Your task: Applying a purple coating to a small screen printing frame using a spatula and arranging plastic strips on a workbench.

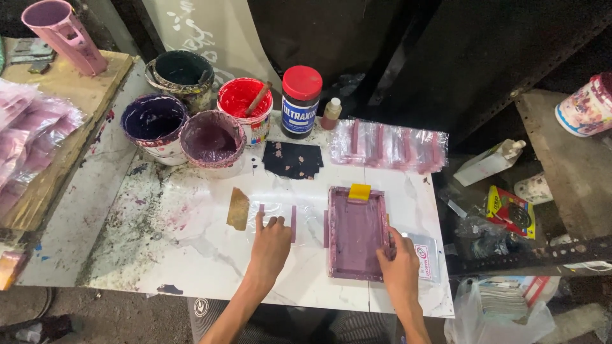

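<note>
Left hand (271, 242) flat, fingers spread on clear bag (276, 216); right hand (400, 264) gripping frame (357, 234) edge, fingertips hidden, covering part of a second bag (425, 258).

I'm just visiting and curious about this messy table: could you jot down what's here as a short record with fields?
Left hand: flat on a clear plastic pouch
Right hand: on the right edge of the purple printing frame
On frame: yellow squeegee at the far end
Ink pots: purple, mauve, red, dark
Also: red-lidded jar, stack of pouches
Surface: stained white table
</note>
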